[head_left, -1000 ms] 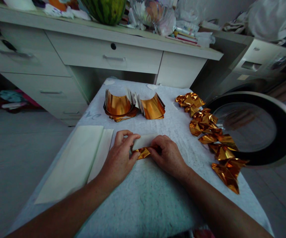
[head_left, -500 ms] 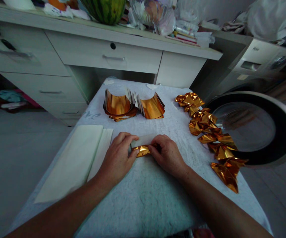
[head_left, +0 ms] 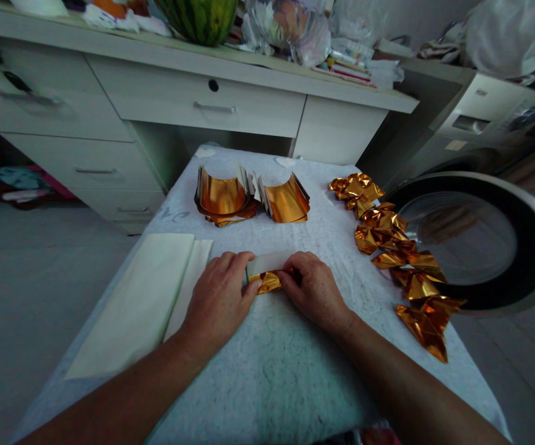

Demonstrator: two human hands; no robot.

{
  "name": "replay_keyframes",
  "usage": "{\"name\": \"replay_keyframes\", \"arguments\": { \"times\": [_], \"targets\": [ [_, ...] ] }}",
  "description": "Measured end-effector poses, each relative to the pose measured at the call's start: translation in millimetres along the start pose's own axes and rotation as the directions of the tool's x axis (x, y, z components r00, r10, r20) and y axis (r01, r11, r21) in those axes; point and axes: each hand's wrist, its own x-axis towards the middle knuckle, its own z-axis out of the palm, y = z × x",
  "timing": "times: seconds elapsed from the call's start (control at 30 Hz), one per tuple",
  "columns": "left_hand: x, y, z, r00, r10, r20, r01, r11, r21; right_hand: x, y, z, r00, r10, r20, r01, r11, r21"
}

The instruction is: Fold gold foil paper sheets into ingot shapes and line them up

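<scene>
Between my two hands lies a gold foil sheet (head_left: 269, 282), its near edge folded over in a shiny strip and its pale back showing behind. My left hand (head_left: 223, 293) presses the left end of the fold with the thumb, fingers over the far left side. With curled fingers, my right hand (head_left: 311, 287) pinches the fold's right end; its fingertips are partly hidden. Beyond the hands stand two curved stacks of gold foil sheets, a left stack (head_left: 223, 194) and a right stack (head_left: 288, 201). Beside my left forearm lies folded white paper (head_left: 141, 303).
Several crumpled gold foil pieces (head_left: 381, 225) run in a row along the right of the cloth-covered table (head_left: 267, 377). An open washing machine door (head_left: 471, 241) juts in at the right. Behind is a white drawer cabinet (head_left: 193, 102) with a watermelon (head_left: 200, 18) on top.
My left hand has shifted very slightly, its fingers a little lower over the sheet's left side. Both hands stay on the gold foil sheet.
</scene>
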Motion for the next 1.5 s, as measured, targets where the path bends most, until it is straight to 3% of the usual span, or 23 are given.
{"name": "replay_keyframes", "arguments": {
  "times": [0.3, 1.5],
  "targets": [
    [0.6, 0.0, 3.2, 1.000, 0.004, 0.000, -0.004, 0.987, -0.160, -1.9, 1.6, 2.0, 1.000, -0.004, -0.009, 0.004, 1.000, -0.004],
    [0.2, -0.7, 1.9, 1.000, 0.002, 0.012, -0.001, 0.998, -0.062, 1.2, -2.6, 2.2, 0.996, 0.087, -0.015, -0.088, 0.996, -0.011]
  ]
}}
